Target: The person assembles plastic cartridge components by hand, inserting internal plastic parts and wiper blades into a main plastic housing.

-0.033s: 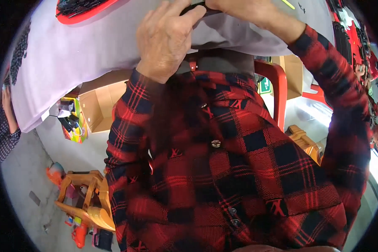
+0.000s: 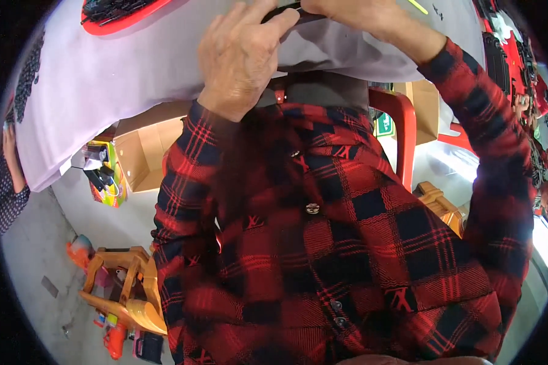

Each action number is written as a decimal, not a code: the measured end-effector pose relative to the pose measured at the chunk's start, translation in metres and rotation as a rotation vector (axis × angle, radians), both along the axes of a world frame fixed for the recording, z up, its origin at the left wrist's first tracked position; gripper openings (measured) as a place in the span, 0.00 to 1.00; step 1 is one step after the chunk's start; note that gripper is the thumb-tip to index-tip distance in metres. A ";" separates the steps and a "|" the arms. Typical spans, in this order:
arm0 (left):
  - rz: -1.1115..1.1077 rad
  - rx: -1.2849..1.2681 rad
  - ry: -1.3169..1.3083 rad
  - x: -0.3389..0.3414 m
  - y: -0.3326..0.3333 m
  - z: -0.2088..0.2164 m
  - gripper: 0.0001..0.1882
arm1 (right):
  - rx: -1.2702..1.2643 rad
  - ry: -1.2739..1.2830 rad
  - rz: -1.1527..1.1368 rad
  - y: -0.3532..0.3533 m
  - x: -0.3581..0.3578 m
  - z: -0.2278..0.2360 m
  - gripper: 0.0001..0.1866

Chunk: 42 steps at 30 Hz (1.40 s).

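Note:
At the top edge of the view, over the cloth-covered table [image 2: 146, 73], both my hands are at a slim black piece [image 2: 310, 16] whose exact kind I cannot make out. My left hand [image 2: 240, 58] pinches its left end between thumb and fingers, with the back of the hand turned up. From the right, my right hand [image 2: 356, 13] closes on the other end; its fingertips are partly cut off by the frame. To the left of my hands lies a red tray [image 2: 131, 24] holding many thin black pieces [image 2: 112, 9].
A dark pile [image 2: 30, 76] sits at the table's left edge, near another person's arm [image 2: 12, 155]. A yellow-green stick [image 2: 418, 6] lies beyond my right wrist. Below are cardboard boxes [image 2: 152, 155], a wooden stool [image 2: 119, 283] and a red chair [image 2: 402, 131].
My right hand and forearm have shifted very slightly. My left hand stays in place, and the black piece remains between both hands.

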<state>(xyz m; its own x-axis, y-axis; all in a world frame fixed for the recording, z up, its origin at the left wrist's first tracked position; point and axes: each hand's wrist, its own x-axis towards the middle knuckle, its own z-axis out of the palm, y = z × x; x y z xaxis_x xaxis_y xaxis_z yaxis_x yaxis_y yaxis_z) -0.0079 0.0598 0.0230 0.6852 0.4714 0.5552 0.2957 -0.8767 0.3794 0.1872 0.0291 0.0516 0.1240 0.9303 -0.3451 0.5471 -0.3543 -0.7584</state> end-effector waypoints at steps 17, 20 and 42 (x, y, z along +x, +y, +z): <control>0.055 0.053 0.029 -0.003 0.000 -0.011 0.13 | 0.387 0.036 -0.232 -0.059 -0.014 0.001 0.04; 0.041 0.048 0.019 -0.002 0.002 -0.015 0.13 | 0.431 0.011 -0.241 -0.053 -0.013 0.004 0.03; 0.081 0.069 0.040 -0.002 0.002 -0.021 0.14 | 0.351 0.533 0.168 -0.019 0.022 -0.025 0.04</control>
<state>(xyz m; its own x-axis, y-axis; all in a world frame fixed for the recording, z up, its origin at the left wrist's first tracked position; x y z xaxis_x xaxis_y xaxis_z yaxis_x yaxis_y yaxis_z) -0.0104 0.0614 0.0023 0.6688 0.4879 0.5610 0.3807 -0.8729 0.3052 0.2094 0.0098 0.0269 -0.1368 0.9906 0.0088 0.0915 0.0214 -0.9956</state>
